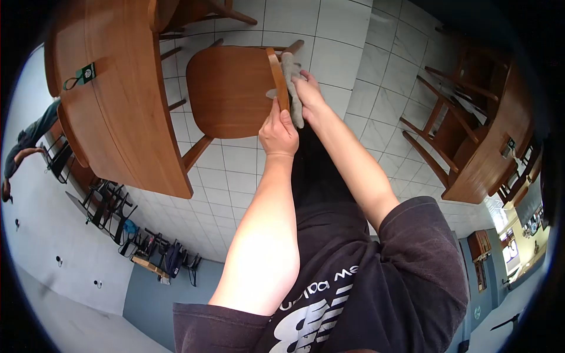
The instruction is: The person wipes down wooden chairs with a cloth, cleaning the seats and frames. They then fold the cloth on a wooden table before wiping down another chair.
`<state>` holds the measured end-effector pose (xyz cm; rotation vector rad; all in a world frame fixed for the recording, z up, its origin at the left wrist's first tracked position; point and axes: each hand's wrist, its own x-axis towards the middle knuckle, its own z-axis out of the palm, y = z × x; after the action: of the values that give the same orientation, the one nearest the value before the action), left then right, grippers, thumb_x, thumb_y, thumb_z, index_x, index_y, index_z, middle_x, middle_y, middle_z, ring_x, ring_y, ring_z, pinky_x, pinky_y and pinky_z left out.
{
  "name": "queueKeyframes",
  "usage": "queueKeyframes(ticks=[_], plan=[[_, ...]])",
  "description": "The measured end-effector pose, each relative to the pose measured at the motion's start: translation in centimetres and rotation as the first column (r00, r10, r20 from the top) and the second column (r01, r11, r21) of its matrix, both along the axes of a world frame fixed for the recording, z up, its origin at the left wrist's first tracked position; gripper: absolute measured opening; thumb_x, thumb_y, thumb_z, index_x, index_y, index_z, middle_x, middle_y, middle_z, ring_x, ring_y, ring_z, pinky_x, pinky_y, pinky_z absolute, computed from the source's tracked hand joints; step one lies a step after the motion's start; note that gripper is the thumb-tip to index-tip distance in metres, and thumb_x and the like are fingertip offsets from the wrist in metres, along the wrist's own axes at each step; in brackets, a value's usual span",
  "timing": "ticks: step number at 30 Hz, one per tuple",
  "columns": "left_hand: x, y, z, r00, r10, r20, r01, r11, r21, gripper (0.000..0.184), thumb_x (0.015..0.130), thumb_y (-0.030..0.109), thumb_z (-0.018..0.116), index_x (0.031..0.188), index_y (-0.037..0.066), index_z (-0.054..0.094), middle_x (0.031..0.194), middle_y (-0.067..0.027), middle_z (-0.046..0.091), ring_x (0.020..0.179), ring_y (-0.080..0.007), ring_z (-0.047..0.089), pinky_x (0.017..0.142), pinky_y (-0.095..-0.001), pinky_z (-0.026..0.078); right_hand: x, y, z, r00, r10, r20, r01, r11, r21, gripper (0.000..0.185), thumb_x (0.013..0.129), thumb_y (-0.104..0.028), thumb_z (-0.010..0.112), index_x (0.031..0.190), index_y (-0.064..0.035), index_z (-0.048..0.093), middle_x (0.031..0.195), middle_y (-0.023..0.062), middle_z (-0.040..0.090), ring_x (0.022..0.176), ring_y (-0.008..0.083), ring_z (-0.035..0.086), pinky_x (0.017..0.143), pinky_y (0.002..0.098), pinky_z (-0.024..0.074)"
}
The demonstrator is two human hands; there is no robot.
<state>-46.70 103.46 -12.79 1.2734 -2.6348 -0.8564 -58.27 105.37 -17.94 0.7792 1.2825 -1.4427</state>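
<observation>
A wooden chair (pixel 229 91) stands in front of me, its backrest (pixel 278 79) seen edge-on. My left hand (pixel 278 130) is closed around the near end of that backrest, thumb on one side and fingers on the other. A grey cloth (pixel 292 88) lies along the backrest's outer face. On that cloth is my right hand (pixel 308 94), its fingers bent and gripping the fabric; part of them is hidden behind it. A small grey bit, perhaps the cloth too, shows on the seat side of the backrest.
A wooden table (pixel 118 100) stands left of the chair, with a green-and-black tag (pixel 87 73) on it. Another chair (pixel 200 15) is at the top. More wooden chairs (pixel 447 126) and a table (pixel 500 153) are at right. A person (pixel 29 138) is at far left.
</observation>
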Motion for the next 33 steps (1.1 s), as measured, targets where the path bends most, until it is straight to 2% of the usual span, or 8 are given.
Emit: queueKeyframes(ticks=[6, 11, 14, 18, 25, 27, 29, 33], plan=[[0.0, 0.0, 0.0, 1.0, 0.013, -0.017, -0.013, 1.0, 0.002, 0.046, 0.104, 0.029, 0.04, 0.128, -0.005, 0.06, 0.108, -0.0241, 0.07, 0.091, -0.0403, 0.07, 0.076, -0.0457, 0.058, 1.5, 0.8, -0.6, 0.954, -0.269, 0.136, 0.283, 0.954, -0.096, 0.065, 0.098, -0.009, 0.057, 0.153, -0.0117, 0.022, 0.129, 0.0207, 0.055, 0.108, 0.0295, 0.062, 0.087, 0.0444, 0.0561], [-0.2, 0.0, 0.2, 1.0, 0.028, -0.001, -0.028, 0.998, 0.052, 0.046, 0.105, 0.029, 0.04, 0.129, -0.004, 0.06, 0.109, -0.0232, 0.071, 0.092, -0.0397, 0.071, 0.077, -0.0454, 0.058, 1.9, 1.2, 3.6, 0.959, -0.244, 0.147, 0.26, 0.96, -0.105, 0.062, 0.1, -0.01, 0.052, 0.154, -0.0115, 0.022, 0.13, 0.0182, 0.055, 0.106, 0.0264, 0.063, 0.085, 0.0433, 0.0562], [-0.3, 0.0, 0.3, 0.999, 0.032, 0.006, -0.032, 0.999, 0.035, 0.046, 0.105, 0.029, 0.039, 0.13, -0.004, 0.059, 0.111, -0.0227, 0.07, 0.092, -0.0398, 0.07, 0.077, -0.0457, 0.058, 2.5, 0.1, -0.2, 0.986, -0.027, -0.165, 0.017, 0.998, -0.063, 0.058, 0.098, -0.012, 0.047, 0.152, -0.0088, 0.029, 0.133, 0.0176, 0.053, 0.113, 0.0288, 0.06, 0.09, 0.0426, 0.0539], [0.0, 0.0, -0.1, 1.0, 0.018, 0.005, -0.018, 0.999, 0.035, 0.047, 0.105, 0.031, 0.038, 0.13, -0.003, 0.06, 0.112, -0.0226, 0.07, 0.093, -0.0399, 0.07, 0.077, -0.0457, 0.058, 0.6, -0.3, -2.6, 0.952, -0.261, 0.161, 0.284, 0.947, -0.148, 0.06, 0.099, -0.014, 0.046, 0.155, -0.01, 0.025, 0.134, 0.0183, 0.053, 0.117, 0.028, 0.058, 0.093, 0.0426, 0.0527], [-0.2, -0.1, -0.1, 1.0, 0.029, 0.0, -0.029, 0.999, 0.041, 0.046, 0.105, 0.029, 0.039, 0.128, -0.004, 0.06, 0.111, -0.0233, 0.07, 0.091, -0.0398, 0.07, 0.077, -0.045, 0.058, 2.7, 1.1, 2.4, 0.984, -0.137, -0.112, 0.123, 0.984, -0.126, 0.059, 0.102, -0.018, 0.048, 0.154, -0.0047, 0.023, 0.136, 0.0172, 0.053, 0.116, 0.0266, 0.059, 0.093, 0.0367, 0.052], [-0.5, -0.4, 0.0, 1.0, 0.028, -0.012, -0.028, 0.999, 0.041, 0.045, 0.105, 0.028, 0.04, 0.128, -0.005, 0.061, 0.11, -0.0237, 0.07, 0.091, -0.0401, 0.07, 0.077, -0.0451, 0.058, 1.2, 0.5, -1.2, 0.987, -0.145, -0.068, 0.138, 0.986, -0.098, 0.051, 0.101, -0.017, 0.049, 0.148, -0.0011, 0.035, 0.128, 0.0176, 0.058, 0.114, 0.0255, 0.061, 0.091, 0.0377, 0.0535], [0.4, 0.0, 0.5, 1.0, 0.025, -0.002, -0.025, 0.999, 0.044, 0.045, 0.104, 0.028, 0.04, 0.127, -0.005, 0.061, 0.109, -0.0241, 0.07, 0.091, -0.0403, 0.07, 0.077, -0.0452, 0.058, -0.5, 0.9, -8.2, 0.928, 0.048, 0.369, 0.09, 0.933, -0.347, 0.044, 0.1, -0.016, 0.052, 0.14, 0.0009, 0.048, 0.121, 0.0187, 0.063, 0.11, 0.0246, 0.063, 0.089, 0.0361, 0.0551], [0.0, -0.4, 0.2, 0.997, -0.006, -0.081, 0.006, 1.0, 0.001, 0.043, 0.103, 0.025, 0.044, 0.127, -0.008, 0.061, 0.105, -0.028, 0.07, 0.092, -0.0424, 0.07, 0.079, -0.0454, 0.057, -1.5, -3.1, -23.3, 0.939, -0.116, 0.323, 0.229, 0.913, -0.337, 0.039, 0.099, -0.019, 0.053, 0.132, 0.0012, 0.057, 0.119, 0.0195, 0.066, 0.109, 0.0266, 0.064, 0.088, 0.0376, 0.0557]])
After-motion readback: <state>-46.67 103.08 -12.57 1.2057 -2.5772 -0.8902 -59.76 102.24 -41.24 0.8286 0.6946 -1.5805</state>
